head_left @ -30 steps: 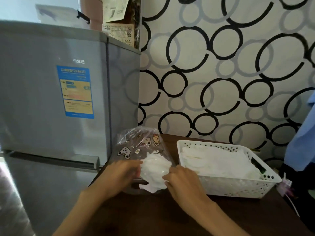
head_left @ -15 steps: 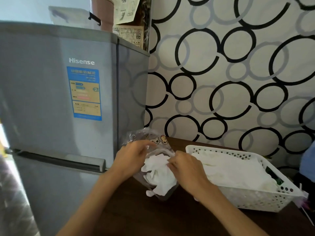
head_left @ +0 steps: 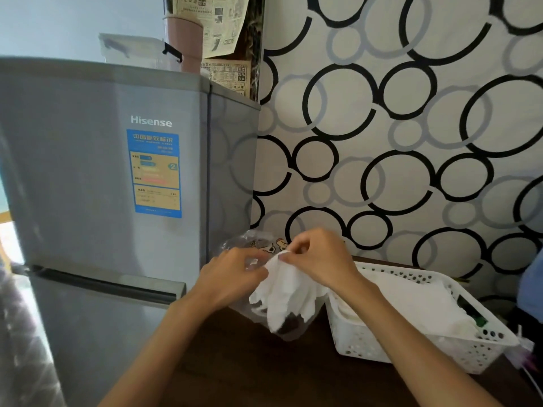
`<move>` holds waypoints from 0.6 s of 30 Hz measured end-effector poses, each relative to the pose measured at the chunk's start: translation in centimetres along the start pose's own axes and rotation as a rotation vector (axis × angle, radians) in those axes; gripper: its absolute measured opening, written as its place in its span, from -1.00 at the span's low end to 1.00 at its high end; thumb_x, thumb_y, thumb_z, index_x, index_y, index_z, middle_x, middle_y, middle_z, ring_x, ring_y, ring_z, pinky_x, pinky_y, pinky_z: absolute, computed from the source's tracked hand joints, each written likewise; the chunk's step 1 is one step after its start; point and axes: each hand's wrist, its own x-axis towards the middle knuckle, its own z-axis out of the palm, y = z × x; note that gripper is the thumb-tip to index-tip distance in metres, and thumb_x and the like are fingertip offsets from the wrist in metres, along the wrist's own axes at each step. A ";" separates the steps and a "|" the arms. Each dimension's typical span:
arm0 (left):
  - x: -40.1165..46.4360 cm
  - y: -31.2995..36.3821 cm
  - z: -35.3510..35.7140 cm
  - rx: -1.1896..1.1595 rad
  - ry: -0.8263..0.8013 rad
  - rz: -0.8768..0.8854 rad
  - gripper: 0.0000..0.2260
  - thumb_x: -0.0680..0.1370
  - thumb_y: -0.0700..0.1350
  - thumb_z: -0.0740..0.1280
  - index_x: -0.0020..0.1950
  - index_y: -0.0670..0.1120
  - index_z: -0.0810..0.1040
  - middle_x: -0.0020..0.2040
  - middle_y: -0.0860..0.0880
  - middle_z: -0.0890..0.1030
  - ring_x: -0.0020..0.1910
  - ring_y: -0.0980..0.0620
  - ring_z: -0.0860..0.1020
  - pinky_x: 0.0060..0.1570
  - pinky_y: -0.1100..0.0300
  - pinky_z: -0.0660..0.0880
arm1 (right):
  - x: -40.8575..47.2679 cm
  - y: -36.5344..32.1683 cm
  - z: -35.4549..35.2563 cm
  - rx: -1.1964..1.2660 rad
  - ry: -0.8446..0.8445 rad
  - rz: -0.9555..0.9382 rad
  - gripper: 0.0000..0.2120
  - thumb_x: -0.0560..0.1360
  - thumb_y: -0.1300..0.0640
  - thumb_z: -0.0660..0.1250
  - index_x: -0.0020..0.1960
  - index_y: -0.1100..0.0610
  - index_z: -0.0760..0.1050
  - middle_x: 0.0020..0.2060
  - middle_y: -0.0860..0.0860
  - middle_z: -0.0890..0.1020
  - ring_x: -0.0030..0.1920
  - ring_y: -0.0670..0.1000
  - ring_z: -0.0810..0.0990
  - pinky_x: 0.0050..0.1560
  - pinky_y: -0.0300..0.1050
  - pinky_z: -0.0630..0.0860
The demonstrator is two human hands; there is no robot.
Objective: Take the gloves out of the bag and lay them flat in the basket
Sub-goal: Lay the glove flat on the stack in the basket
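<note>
A clear plastic bag [head_left: 258,245] printed with cartoon dogs stands on the dark wooden table [head_left: 241,362] next to the fridge. A white glove [head_left: 286,292] hangs out of its mouth, fingers dangling down. My right hand [head_left: 320,257] pinches the glove's top edge. My left hand [head_left: 232,277] grips the bag and touches the glove's left side. Just to the right stands a white perforated basket [head_left: 470,348] with white gloves [head_left: 417,306] lying flat inside.
A grey Hisense fridge [head_left: 102,186] fills the left, close against the table. A wall with black and grey circles [head_left: 396,142] rises behind. Blue cloth [head_left: 533,286] and small items sit at the far right edge, beyond the basket.
Both hands have risen from the table, lifting the white glove up out of the bag so it now hangs down. The view has shifted left and downward.
</note>
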 end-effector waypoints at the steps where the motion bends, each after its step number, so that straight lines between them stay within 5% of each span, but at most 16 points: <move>1: -0.1 0.2 -0.1 -0.013 -0.013 -0.003 -0.57 0.36 0.19 0.16 0.21 0.27 0.53 0.11 0.18 0.61 0.08 0.12 0.55 0.18 -0.02 0.48 | -0.1 -0.1 -0.1 0.007 0.016 -0.011 -0.86 0.42 -0.06 0.43 -0.15 0.00 0.67 -0.45 -0.23 0.45 -0.38 -0.21 0.43 -0.36 -0.31 0.30; 8: -0.7 1.0 -0.6 -0.031 -0.071 -0.020 -0.55 0.33 0.17 0.24 0.21 0.21 0.55 0.14 0.14 0.60 0.11 0.09 0.54 0.16 -0.01 0.49 | 0.0 -0.4 -0.7 0.203 0.049 0.066 -0.89 0.42 -0.03 0.45 -0.21 0.00 0.65 -0.34 -0.18 0.59 -0.23 -0.14 0.58 -0.18 -0.17 0.56; 14: -0.8 1.0 0.1 0.038 -0.075 0.082 -0.65 0.43 0.12 0.43 0.19 0.11 0.56 0.05 0.21 0.57 0.05 0.16 0.54 0.06 0.12 0.52 | 0.0 -0.8 0.9 0.295 0.009 0.213 -0.62 0.35 -0.01 0.50 -0.50 0.05 0.40 -0.56 -0.13 0.43 -0.43 -0.14 0.45 -0.28 -0.24 0.40; 18: -0.8 0.9 0.3 -0.015 0.043 0.138 -0.78 0.56 0.11 0.26 0.07 0.08 0.64 -0.01 0.16 0.63 -0.05 0.14 0.57 -0.05 0.10 0.54 | -0.2 -1.1 0.3 0.365 -0.137 0.216 -0.77 0.38 -0.05 0.47 -0.31 0.06 0.54 -0.41 -0.14 0.50 -0.29 -0.18 0.48 -0.21 -0.27 0.38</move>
